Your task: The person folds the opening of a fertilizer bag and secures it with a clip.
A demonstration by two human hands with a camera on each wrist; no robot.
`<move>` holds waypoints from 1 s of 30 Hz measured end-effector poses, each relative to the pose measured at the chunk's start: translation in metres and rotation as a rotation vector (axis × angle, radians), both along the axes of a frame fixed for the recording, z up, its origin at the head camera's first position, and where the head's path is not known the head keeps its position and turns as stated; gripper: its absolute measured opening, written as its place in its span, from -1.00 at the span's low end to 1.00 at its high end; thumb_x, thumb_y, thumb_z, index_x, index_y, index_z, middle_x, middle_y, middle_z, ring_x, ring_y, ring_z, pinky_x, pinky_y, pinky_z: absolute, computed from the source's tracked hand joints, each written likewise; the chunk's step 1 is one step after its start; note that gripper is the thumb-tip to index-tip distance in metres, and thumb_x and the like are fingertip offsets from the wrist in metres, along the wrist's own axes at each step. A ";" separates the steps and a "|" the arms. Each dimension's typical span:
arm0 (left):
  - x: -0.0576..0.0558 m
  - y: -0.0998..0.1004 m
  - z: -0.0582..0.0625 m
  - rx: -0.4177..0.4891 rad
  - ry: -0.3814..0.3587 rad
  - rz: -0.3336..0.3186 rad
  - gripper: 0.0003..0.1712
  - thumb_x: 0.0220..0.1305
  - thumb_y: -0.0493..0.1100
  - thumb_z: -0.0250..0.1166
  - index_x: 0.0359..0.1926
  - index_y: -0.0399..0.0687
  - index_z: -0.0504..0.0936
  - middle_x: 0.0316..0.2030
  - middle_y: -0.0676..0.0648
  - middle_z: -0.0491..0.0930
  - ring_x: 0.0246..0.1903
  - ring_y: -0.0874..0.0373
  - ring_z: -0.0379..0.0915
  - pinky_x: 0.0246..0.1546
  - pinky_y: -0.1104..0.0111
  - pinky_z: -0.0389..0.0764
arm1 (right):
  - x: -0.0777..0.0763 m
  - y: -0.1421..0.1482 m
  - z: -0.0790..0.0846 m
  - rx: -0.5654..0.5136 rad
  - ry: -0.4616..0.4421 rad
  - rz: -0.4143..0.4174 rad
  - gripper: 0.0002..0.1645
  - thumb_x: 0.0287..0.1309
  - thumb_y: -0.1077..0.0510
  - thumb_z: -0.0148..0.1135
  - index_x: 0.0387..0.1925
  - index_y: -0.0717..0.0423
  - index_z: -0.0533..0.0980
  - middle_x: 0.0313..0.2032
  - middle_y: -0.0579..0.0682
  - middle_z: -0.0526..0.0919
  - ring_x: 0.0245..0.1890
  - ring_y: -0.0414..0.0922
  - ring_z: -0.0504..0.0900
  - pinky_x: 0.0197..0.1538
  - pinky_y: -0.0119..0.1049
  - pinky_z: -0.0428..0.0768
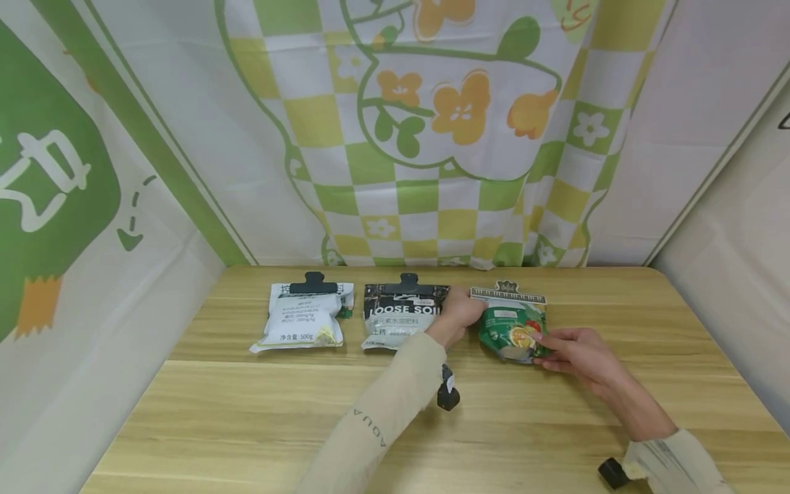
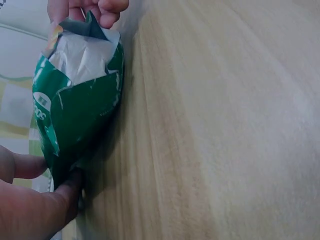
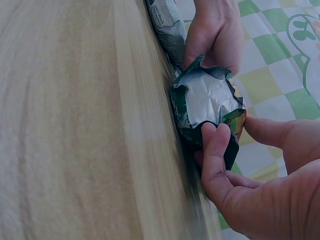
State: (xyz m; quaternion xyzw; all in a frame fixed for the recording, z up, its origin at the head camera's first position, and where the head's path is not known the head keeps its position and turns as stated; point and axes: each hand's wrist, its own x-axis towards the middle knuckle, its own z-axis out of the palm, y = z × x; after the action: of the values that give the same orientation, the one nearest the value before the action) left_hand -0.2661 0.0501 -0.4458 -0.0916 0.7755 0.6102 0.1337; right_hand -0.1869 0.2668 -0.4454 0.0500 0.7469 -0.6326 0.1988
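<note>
A green pouch (image 1: 513, 329) with fruit pictures lies at the right of the row, its top edge held by a clip (image 1: 507, 295) with a piano-key pattern. My left hand (image 1: 459, 312) pinches the pouch's left side; in the left wrist view its thumb (image 2: 67, 195) and a finger grip the pouch's end. At the lower right corner, my right hand (image 1: 583, 357) pinches the pouch between thumb and fingers, as the right wrist view also shows at the pouch's bottom (image 3: 207, 97). Part of the left hand's fingers is hidden in the head view.
Left of the green pouch lies a black-and-grey "LOOSE SOIL" bag (image 1: 395, 321) with a black clip (image 1: 407, 283), partly behind my left arm. Farther left is a white bag (image 1: 302, 319) with another black clip (image 1: 313, 282). A patterned curtain (image 1: 420, 226) hangs behind the wooden table (image 1: 247, 412).
</note>
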 end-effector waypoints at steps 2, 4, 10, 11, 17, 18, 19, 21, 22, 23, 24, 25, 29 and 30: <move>0.002 0.001 0.002 -0.023 -0.001 0.011 -0.73 0.28 -0.36 0.34 0.00 -0.34 0.65 -0.06 -0.19 0.69 -0.06 0.07 0.63 0.09 0.26 0.75 | 0.000 0.000 0.000 -0.006 -0.001 -0.001 -0.30 0.54 0.11 0.18 0.34 0.66 0.27 -0.18 -0.03 0.73 -0.26 -0.19 0.80 -0.13 -0.40 0.82; 0.005 0.002 0.005 -0.053 0.003 0.010 -0.68 0.24 -0.38 0.33 0.03 -0.36 0.62 -0.06 -0.20 0.67 -0.07 0.06 0.63 0.06 0.27 0.76 | 0.001 -0.001 0.001 -0.007 -0.001 -0.002 -0.30 0.54 0.11 0.18 0.35 0.67 0.27 -0.18 -0.03 0.73 -0.26 -0.19 0.80 -0.14 -0.40 0.82; 0.009 0.006 0.013 -0.115 0.025 -0.007 -0.52 0.15 -0.45 0.20 0.14 -0.44 0.55 0.02 -0.26 0.63 -0.04 0.00 0.55 0.12 0.21 0.73 | -0.001 0.001 0.002 0.006 0.001 -0.002 -0.28 0.54 0.10 0.18 0.35 0.66 0.26 -0.17 -0.02 0.72 -0.24 -0.19 0.80 -0.11 -0.41 0.81; 0.009 0.007 0.014 -0.122 0.027 -0.010 -0.51 0.16 -0.45 0.19 0.16 -0.43 0.55 0.03 -0.26 0.63 -0.02 0.00 0.55 0.16 0.19 0.71 | -0.001 0.001 0.001 0.008 0.001 -0.005 -0.28 0.54 0.09 0.18 0.36 0.66 0.26 -0.17 -0.02 0.72 -0.24 -0.19 0.79 -0.10 -0.42 0.81; 0.008 0.008 0.016 -0.176 0.045 -0.023 -0.52 0.16 -0.40 0.21 0.15 -0.39 0.57 0.02 -0.24 0.65 -0.02 0.00 0.57 0.21 0.16 0.69 | -0.004 0.002 0.001 0.049 0.020 -0.006 -0.28 0.54 0.09 0.18 0.35 0.65 0.27 -0.12 0.02 0.72 -0.25 -0.21 0.78 -0.12 -0.40 0.81; 0.008 0.007 0.016 -0.185 0.048 -0.026 -0.52 0.14 -0.40 0.22 0.14 -0.38 0.57 -0.01 -0.23 0.66 -0.04 0.00 0.57 0.19 0.16 0.71 | -0.004 0.002 0.001 0.066 0.028 -0.001 -0.29 0.54 0.10 0.17 0.35 0.66 0.27 -0.10 0.04 0.72 -0.25 -0.22 0.78 -0.12 -0.39 0.82; 0.009 0.007 0.017 -0.192 0.052 -0.032 -0.53 0.13 -0.40 0.22 0.13 -0.39 0.57 -0.03 -0.23 0.66 -0.07 0.01 0.57 0.16 0.16 0.72 | -0.004 0.002 0.001 0.085 0.036 0.004 -0.30 0.54 0.10 0.16 0.34 0.66 0.28 -0.09 0.05 0.72 -0.26 -0.22 0.78 -0.14 -0.38 0.82; 0.009 0.005 0.018 -0.210 0.063 -0.055 -0.56 0.13 -0.40 0.22 0.09 -0.39 0.59 -0.07 -0.22 0.67 -0.11 0.02 0.57 0.10 0.17 0.75 | -0.005 0.002 0.002 0.123 0.049 0.013 -0.32 0.54 0.11 0.15 0.33 0.66 0.30 -0.10 0.06 0.74 -0.27 -0.23 0.77 -0.17 -0.37 0.82; 0.010 0.004 0.020 -0.224 0.066 -0.070 -0.55 0.14 -0.39 0.23 0.10 -0.40 0.60 -0.08 -0.22 0.67 -0.12 0.03 0.56 0.08 0.18 0.75 | -0.006 0.003 0.002 0.145 0.058 0.022 -0.33 0.55 0.11 0.14 0.33 0.66 0.31 -0.10 0.06 0.75 -0.28 -0.24 0.77 -0.18 -0.36 0.82; 0.010 0.002 0.022 -0.239 0.072 -0.093 -0.60 0.17 -0.37 0.23 0.06 -0.39 0.62 -0.11 -0.21 0.67 -0.15 0.04 0.56 0.02 0.20 0.75 | -0.007 0.004 0.002 0.168 0.068 0.028 -0.33 0.55 0.10 0.13 0.32 0.66 0.32 -0.11 0.08 0.76 -0.29 -0.23 0.76 -0.19 -0.35 0.82; 0.011 0.000 0.024 -0.253 0.078 -0.118 -0.66 0.18 -0.36 0.22 -0.01 -0.38 0.63 -0.15 -0.19 0.66 -0.19 0.04 0.55 -0.06 0.23 0.75 | -0.007 0.004 0.003 0.189 0.074 0.032 -0.33 0.55 0.09 0.13 0.32 0.66 0.32 -0.11 0.10 0.76 -0.29 -0.22 0.76 -0.19 -0.35 0.82; 0.012 -0.002 0.026 -0.271 0.086 -0.145 -0.71 0.20 -0.34 0.22 -0.06 -0.36 0.65 -0.18 -0.17 0.66 -0.22 0.06 0.53 -0.12 0.27 0.72 | -0.008 0.005 0.004 0.210 0.078 0.033 -0.32 0.55 0.08 0.14 0.32 0.65 0.33 -0.11 0.12 0.77 -0.29 -0.22 0.76 -0.19 -0.34 0.82; 0.013 -0.013 0.034 -0.393 0.155 -0.274 -0.78 0.31 -0.24 0.21 -0.17 -0.29 0.70 -0.19 -0.18 0.71 -0.36 0.12 0.45 -0.39 0.38 0.52 | -0.011 0.009 0.007 0.302 0.105 0.034 -0.25 0.53 -0.02 0.19 0.33 0.60 0.33 0.00 0.29 0.74 -0.26 -0.18 0.75 -0.16 -0.30 0.83; 0.013 -0.015 0.037 -0.412 0.177 -0.301 -0.73 0.35 -0.21 0.21 -0.08 -0.29 0.71 -0.11 -0.19 0.74 -0.37 0.13 0.48 -0.38 0.40 0.50 | -0.011 0.010 0.009 0.324 0.114 0.035 -0.22 0.53 -0.06 0.20 0.34 0.58 0.33 0.01 0.31 0.73 -0.26 -0.17 0.75 -0.16 -0.28 0.83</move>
State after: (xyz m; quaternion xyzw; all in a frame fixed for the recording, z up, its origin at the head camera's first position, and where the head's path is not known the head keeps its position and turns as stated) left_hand -0.2527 0.0346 -0.4092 0.0532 0.8969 0.4183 0.1331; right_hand -0.1982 0.2764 -0.4365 0.0326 0.8499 -0.5021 0.1565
